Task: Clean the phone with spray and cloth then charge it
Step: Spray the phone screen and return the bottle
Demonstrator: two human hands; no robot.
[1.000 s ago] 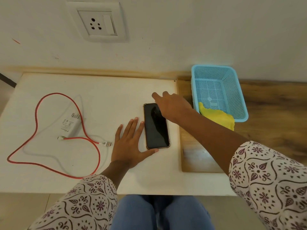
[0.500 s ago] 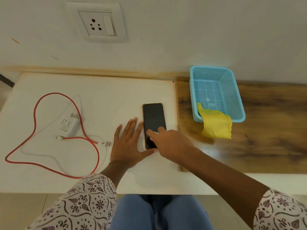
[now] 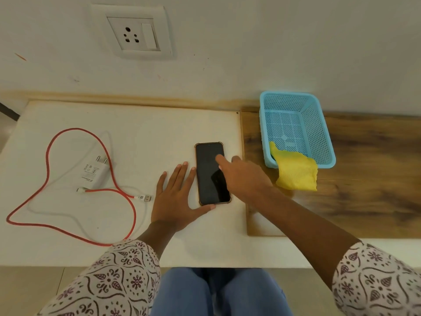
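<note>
A black phone (image 3: pixel 208 176) lies face up on the white tabletop (image 3: pixel 141 133), screen dark. My left hand (image 3: pixel 176 199) rests flat on the table beside the phone's left edge, fingers spread, thumb against its near corner. My right hand (image 3: pixel 242 176) reaches over the phone's right side, index finger on the screen near the top, holding nothing. A yellow cloth (image 3: pixel 296 172) hangs over the near rim of a light blue basket (image 3: pixel 319 124). A white charger plug (image 3: pixel 94 173) and red cable (image 3: pixel 75 133) lie at the left. No spray bottle is in view.
A wall socket (image 3: pixel 134 34) with a switch sits on the wall above the table's back edge. The basket stands on a dark wooden board (image 3: pixel 376 174) at the right. The cable's USB end (image 3: pixel 145 198) lies near my left hand. My knees are below the table's front edge.
My right hand went from the phone's top end to its near end, then back up its right side, with the index finger now on the upper screen. The left hand has stayed put.
</note>
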